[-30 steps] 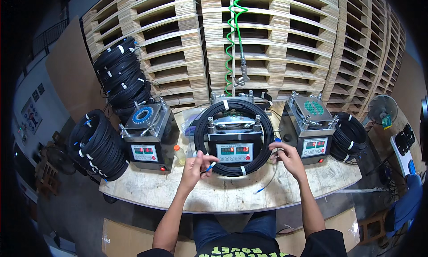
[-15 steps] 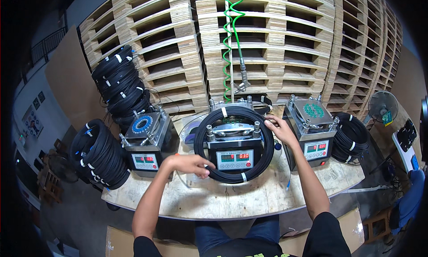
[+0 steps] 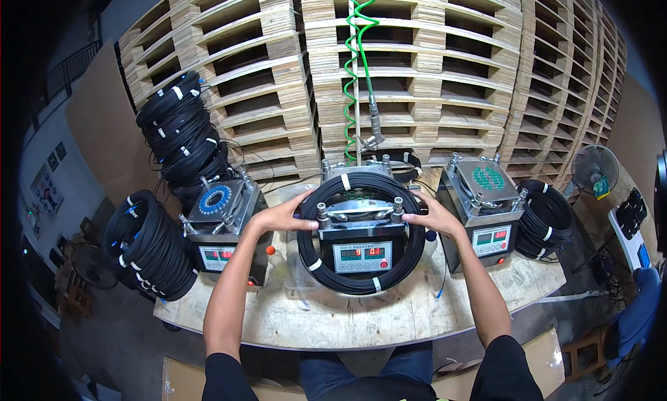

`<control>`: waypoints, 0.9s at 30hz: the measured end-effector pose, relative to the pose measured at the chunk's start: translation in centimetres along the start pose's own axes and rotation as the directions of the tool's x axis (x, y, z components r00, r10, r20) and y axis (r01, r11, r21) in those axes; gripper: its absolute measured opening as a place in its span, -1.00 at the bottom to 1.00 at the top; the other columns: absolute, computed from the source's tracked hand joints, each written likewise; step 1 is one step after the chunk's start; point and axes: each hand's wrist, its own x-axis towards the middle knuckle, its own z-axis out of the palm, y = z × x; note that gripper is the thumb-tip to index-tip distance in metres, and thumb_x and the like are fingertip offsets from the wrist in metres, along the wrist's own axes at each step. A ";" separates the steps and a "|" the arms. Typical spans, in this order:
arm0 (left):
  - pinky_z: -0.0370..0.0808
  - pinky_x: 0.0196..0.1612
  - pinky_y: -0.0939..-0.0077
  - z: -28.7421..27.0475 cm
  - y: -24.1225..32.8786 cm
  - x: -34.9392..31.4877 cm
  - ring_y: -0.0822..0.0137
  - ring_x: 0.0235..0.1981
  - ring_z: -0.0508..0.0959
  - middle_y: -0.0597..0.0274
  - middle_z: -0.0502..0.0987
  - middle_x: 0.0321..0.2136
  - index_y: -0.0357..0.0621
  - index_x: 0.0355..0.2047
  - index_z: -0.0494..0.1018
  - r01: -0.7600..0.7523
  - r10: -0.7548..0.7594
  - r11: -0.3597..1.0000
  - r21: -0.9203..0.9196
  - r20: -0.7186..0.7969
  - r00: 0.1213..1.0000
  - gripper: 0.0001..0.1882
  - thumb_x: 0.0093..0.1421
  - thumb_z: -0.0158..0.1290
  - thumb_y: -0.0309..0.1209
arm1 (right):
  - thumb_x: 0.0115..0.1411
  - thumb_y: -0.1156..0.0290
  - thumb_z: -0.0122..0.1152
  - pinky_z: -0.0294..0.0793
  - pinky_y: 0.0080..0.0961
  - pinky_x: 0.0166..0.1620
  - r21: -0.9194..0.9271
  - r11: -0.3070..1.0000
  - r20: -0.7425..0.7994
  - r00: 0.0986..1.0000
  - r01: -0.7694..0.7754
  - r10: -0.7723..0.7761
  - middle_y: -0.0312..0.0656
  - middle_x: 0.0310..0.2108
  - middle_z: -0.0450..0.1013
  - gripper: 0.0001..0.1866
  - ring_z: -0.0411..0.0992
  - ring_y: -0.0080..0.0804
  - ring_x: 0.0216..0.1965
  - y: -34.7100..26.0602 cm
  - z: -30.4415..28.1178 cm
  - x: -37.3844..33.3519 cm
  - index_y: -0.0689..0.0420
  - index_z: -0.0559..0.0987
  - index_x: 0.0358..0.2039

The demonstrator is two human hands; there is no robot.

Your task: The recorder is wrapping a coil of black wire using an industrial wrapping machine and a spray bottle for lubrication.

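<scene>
A black cable coil (image 3: 338, 281), bound with white ties, stands upright in front of the middle machine (image 3: 347, 239), whose panel and clamp show through the ring. My left hand (image 3: 283, 215) grips the coil's upper left side, the thumb across its front and the fingers partly hidden behind. On the opposite side my right hand (image 3: 439, 218) holds the coil in the same way. A loose cable end with a blue tip (image 3: 439, 295) hangs at the right over the table.
A left machine (image 3: 219, 199) has a blue ring on top; a right machine (image 3: 490, 182) has green pieces. Stacked black coils (image 3: 184, 133), more coils (image 3: 149, 244) and a right-hand pile (image 3: 545, 217) flank them. A green air hose (image 3: 363, 46) hangs before wooden pallets (image 3: 264, 67).
My left hand has moved up from the coil's lower left to grip its upper left side. The coil has turned and dropped slightly; my right hand has slid lower along it.
</scene>
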 end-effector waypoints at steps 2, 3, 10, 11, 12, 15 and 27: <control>0.17 0.31 0.35 0.8 0.4 -0.4 0.24 0.27 0.22 0.02 0.17 0.30 -0.11 0.44 -0.22 0.064 -0.060 0.992 -0.109 0.042 0.997 0.23 -0.01 0.41 -0.10 | 0.06 0.07 0.46 0.43 -0.47 0.08 0.049 0.998 0.001 0.999 -0.044 0.044 0.01 0.07 0.43 -0.08 0.45 -0.35 0.02 0.2 -0.1 -0.1 0.32 0.25 0.28; 0.20 0.30 0.34 1.6 0.7 -0.7 0.26 0.27 0.22 0.04 0.16 0.30 -0.12 0.44 -0.19 0.104 -0.102 0.978 -0.180 0.021 0.995 0.24 -0.04 0.43 -0.17 | 0.05 0.10 0.47 0.45 -0.48 0.05 0.096 0.991 0.006 0.996 -0.088 0.088 -0.02 0.04 0.45 -0.10 0.47 -0.38 -0.02 0.4 -0.1 -0.1 0.33 0.26 0.27; 0.49 -0.22 0.53 3.6 -0.8 -1.9 0.44 -0.23 0.51 0.22 0.53 -0.15 -0.27 0.19 0.26 0.268 -0.312 0.906 -0.328 -0.089 0.946 -0.09 -0.08 0.45 -0.13 | 0.05 0.20 0.50 0.48 -0.57 -0.07 0.226 0.970 0.009 0.996 -0.086 0.086 -0.19 -0.15 0.56 -0.36 0.49 -0.56 -0.20 0.0 -0.1 0.2 0.33 0.52 0.05; 0.40 -0.45 0.60 3.6 -1.1 -2.0 0.53 -0.41 0.46 0.34 0.53 -0.33 -0.26 0.12 0.32 0.223 -0.275 0.921 -0.318 -0.128 0.953 -0.15 -0.08 0.44 -0.10 | 0.04 0.22 0.50 0.47 -0.57 -0.05 0.218 0.971 0.012 0.995 -0.097 0.097 -0.19 -0.17 0.57 -0.36 0.49 -0.56 -0.19 -0.3 -0.2 0.4 0.36 0.52 0.04; 0.41 -0.44 0.58 3.7 -1.2 -2.1 0.52 -0.41 0.47 0.35 0.52 -0.36 -0.24 0.12 0.32 0.236 -0.285 0.927 -0.292 -0.139 0.948 -0.15 -0.08 0.43 -0.08 | 0.03 0.23 0.50 0.47 -0.58 -0.05 0.224 0.964 -0.006 0.989 -0.144 0.149 -0.20 -0.18 0.57 -0.38 0.49 -0.56 -0.20 -0.5 -0.1 0.1 0.38 0.54 0.01; 0.38 -0.47 0.66 4.0 -0.3 -2.2 0.57 -0.42 0.46 0.42 0.52 -0.37 -0.19 0.05 0.39 0.231 -0.287 0.928 -0.293 -0.165 0.943 -0.32 -0.02 0.41 -0.21 | 0.03 0.24 0.50 0.47 -0.58 -0.06 0.239 0.967 -0.021 0.995 -0.090 0.098 -0.21 -0.19 0.57 -0.42 0.49 -0.57 -0.21 -0.9 0.0 -0.2 0.36 0.57 -0.03; 0.44 -0.58 0.60 2.3 1.9 -2.0 0.52 -0.58 0.50 0.33 0.53 -0.49 -0.28 -0.07 0.42 0.176 -0.201 0.978 -0.116 -0.265 0.943 -0.46 -0.04 0.34 -0.35 | -0.07 0.11 0.55 0.44 -0.48 0.07 0.084 0.982 -0.001 0.985 -0.171 0.172 0.14 0.01 0.47 -0.11 0.49 -0.32 -0.03 -0.6 -2.0 1.1 0.57 0.41 0.08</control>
